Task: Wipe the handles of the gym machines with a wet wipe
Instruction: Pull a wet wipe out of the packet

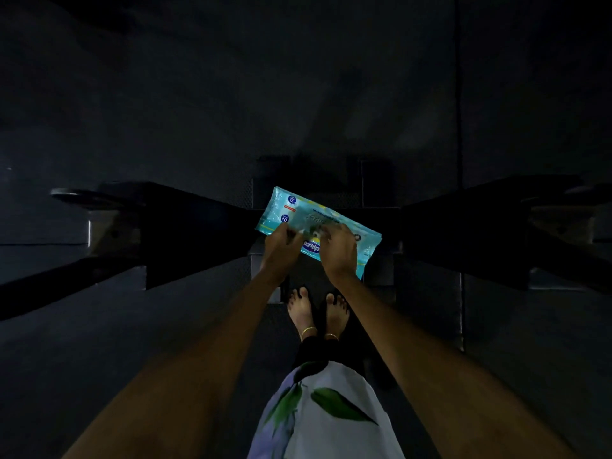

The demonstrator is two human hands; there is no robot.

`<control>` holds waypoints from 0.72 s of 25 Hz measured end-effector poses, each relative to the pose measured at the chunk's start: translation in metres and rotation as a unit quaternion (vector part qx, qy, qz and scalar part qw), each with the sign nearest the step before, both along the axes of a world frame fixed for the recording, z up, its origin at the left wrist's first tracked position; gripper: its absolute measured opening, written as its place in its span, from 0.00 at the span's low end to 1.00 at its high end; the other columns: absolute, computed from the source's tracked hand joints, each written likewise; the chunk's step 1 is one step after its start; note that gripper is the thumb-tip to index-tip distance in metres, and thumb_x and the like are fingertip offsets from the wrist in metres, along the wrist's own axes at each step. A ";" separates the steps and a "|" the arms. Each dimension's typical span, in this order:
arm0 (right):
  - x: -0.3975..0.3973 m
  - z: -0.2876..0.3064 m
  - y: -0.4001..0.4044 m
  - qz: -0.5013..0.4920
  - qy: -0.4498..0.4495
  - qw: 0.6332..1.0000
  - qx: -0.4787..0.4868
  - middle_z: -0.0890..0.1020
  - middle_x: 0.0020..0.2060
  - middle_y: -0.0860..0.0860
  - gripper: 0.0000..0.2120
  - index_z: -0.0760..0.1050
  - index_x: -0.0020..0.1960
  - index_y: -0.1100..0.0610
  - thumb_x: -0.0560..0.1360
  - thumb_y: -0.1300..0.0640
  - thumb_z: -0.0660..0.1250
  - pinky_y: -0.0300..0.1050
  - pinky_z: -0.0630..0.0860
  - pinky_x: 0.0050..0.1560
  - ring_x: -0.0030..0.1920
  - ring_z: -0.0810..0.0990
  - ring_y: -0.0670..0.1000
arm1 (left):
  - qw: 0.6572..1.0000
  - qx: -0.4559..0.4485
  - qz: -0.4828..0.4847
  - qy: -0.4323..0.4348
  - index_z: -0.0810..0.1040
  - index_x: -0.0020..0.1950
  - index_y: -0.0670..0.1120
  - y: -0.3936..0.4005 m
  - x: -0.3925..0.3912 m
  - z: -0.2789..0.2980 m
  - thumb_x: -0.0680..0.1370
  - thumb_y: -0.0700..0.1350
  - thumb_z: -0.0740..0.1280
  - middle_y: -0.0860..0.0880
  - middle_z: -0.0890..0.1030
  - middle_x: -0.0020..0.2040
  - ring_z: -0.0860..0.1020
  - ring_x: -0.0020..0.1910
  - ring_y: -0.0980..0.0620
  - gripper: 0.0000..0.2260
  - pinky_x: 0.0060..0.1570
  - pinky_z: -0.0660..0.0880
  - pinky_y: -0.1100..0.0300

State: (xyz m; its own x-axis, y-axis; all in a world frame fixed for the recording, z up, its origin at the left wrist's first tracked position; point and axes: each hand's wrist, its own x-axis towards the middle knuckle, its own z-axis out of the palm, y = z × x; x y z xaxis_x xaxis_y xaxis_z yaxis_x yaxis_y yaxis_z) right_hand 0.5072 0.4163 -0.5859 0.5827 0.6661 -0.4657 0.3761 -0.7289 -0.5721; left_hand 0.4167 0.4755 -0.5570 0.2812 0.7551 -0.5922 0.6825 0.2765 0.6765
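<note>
While the room lay very dim, a pale blue pack of wet wipes (318, 223) was held out in front of the body by both hands, above dark machine parts (185, 223) that could barely be made out. The left hand (283, 248) was curled round the pack's near edge, and the right hand (337, 250) was bent over its middle, the fingers (326, 230) apparently pinching at the flap, though this was too dark to confirm. To draw a single wipe cleanly, the pack would best be kept steady on the left side and the flap peeled slowly. No handles could be identified.
</note>
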 end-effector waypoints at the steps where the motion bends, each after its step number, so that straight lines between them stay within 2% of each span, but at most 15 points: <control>1: 0.000 -0.001 0.000 0.042 -0.025 0.998 -0.032 0.76 0.58 0.60 0.13 0.75 0.60 0.64 0.78 0.64 0.58 0.49 0.73 0.58 0.58 0.75 0.57 | 1.000 -0.004 0.009 0.002 0.68 0.37 0.46 0.000 -0.001 -0.001 0.78 0.38 0.64 0.52 0.72 0.34 0.71 0.35 0.54 0.11 0.29 0.66 0.72; 4: 0.006 -0.004 -0.002 0.075 -0.022 0.996 -0.045 0.74 0.59 0.58 0.14 0.73 0.62 0.64 0.79 0.64 0.56 0.40 0.72 0.58 0.59 0.74 0.55 | 1.000 -0.007 0.015 -0.001 0.69 0.38 0.45 -0.001 -0.005 -0.004 0.78 0.39 0.64 0.46 0.75 0.38 0.73 0.39 0.50 0.10 0.35 0.69 0.64; 5: 0.008 -0.004 -0.001 0.052 0.010 0.998 -0.036 0.74 0.57 0.56 0.13 0.73 0.61 0.65 0.79 0.64 0.55 0.35 0.71 0.57 0.57 0.74 0.54 | 1.000 -0.009 0.013 -0.003 0.70 0.41 0.42 -0.002 -0.005 -0.004 0.78 0.39 0.64 0.45 0.75 0.38 0.73 0.38 0.50 0.07 0.36 0.70 0.62; 6: 0.009 -0.006 -0.002 0.027 0.031 0.999 -0.015 0.74 0.55 0.56 0.12 0.74 0.58 0.67 0.79 0.65 0.56 0.33 0.71 0.55 0.56 0.74 0.55 | 1.000 -0.007 0.009 -0.001 0.70 0.43 0.41 -0.002 -0.006 -0.005 0.78 0.39 0.64 0.46 0.74 0.38 0.73 0.36 0.52 0.06 0.36 0.70 0.65; 8: 0.009 -0.010 -0.002 -0.004 0.049 0.999 0.020 0.74 0.52 0.60 0.09 0.75 0.51 0.69 0.77 0.67 0.57 0.39 0.70 0.54 0.54 0.73 0.57 | 1.000 0.007 0.003 0.004 0.69 0.43 0.39 -0.003 -0.007 -0.004 0.78 0.38 0.64 0.49 0.72 0.35 0.70 0.33 0.57 0.06 0.30 0.67 0.72; 10: 0.010 -0.013 -0.003 -0.049 0.111 0.992 0.029 0.71 0.49 0.61 0.07 0.75 0.46 0.69 0.76 0.68 0.58 0.41 0.67 0.51 0.51 0.72 0.59 | 1.000 0.017 0.000 0.005 0.69 0.43 0.40 -0.003 -0.007 -0.004 0.78 0.37 0.64 0.46 0.72 0.36 0.70 0.33 0.54 0.06 0.29 0.66 0.72; 12: 0.014 -0.011 -0.005 -0.147 0.211 0.966 0.042 0.69 0.44 0.58 0.10 0.71 0.38 0.63 0.77 0.66 0.56 0.40 0.67 0.43 0.45 0.71 0.56 | 1.000 0.005 -0.005 -0.001 0.68 0.39 0.42 -0.005 -0.005 -0.003 0.78 0.37 0.63 0.46 0.72 0.37 0.71 0.38 0.50 0.08 0.30 0.66 0.68; 13: 0.017 -0.008 -0.007 -0.197 0.258 0.945 0.037 0.69 0.42 0.58 0.10 0.70 0.38 0.63 0.77 0.63 0.55 0.40 0.66 0.40 0.41 0.70 0.53 | 1.000 -0.004 -0.011 -0.005 0.67 0.38 0.43 -0.006 -0.004 -0.003 0.78 0.37 0.63 0.48 0.72 0.35 0.71 0.39 0.50 0.10 0.30 0.66 0.68; 15: 0.023 -0.003 -0.012 -0.282 0.328 0.901 0.032 0.72 0.38 0.56 0.12 0.72 0.44 0.66 0.78 0.62 0.53 0.38 0.69 0.35 0.36 0.70 0.48 | 1.000 -0.008 -0.023 0.006 0.67 0.39 0.42 -0.009 -0.001 -0.002 0.79 0.36 0.62 0.51 0.70 0.34 0.71 0.39 0.49 0.09 0.29 0.66 0.71; 17: 0.029 0.001 -0.016 -0.340 0.384 0.857 0.047 0.75 0.37 0.53 0.15 0.73 0.43 0.62 0.80 0.62 0.50 0.34 0.74 0.35 0.37 0.74 0.48 | 0.999 -0.012 -0.021 0.021 0.67 0.41 0.41 -0.011 0.002 -0.003 0.79 0.36 0.61 0.47 0.71 0.36 0.71 0.39 0.49 0.07 0.28 0.67 0.69; 18: 0.033 0.002 -0.017 -0.373 0.414 0.828 0.070 0.76 0.37 0.53 0.16 0.71 0.41 0.60 0.81 0.61 0.49 0.36 0.75 0.38 0.39 0.75 0.49 | 0.999 -0.010 -0.019 0.030 0.67 0.42 0.40 -0.011 0.002 -0.005 0.79 0.36 0.61 0.44 0.72 0.38 0.71 0.39 0.49 0.06 0.27 0.64 0.66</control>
State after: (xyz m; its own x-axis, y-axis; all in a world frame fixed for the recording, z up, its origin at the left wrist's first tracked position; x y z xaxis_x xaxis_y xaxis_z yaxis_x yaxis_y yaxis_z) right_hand 0.5401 0.3990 -0.5838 0.3762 0.3462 -0.8594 -0.7113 -0.4865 -0.5073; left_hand 0.4191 0.4644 -0.5616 0.2719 0.7324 -0.6243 0.7321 0.2636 0.6281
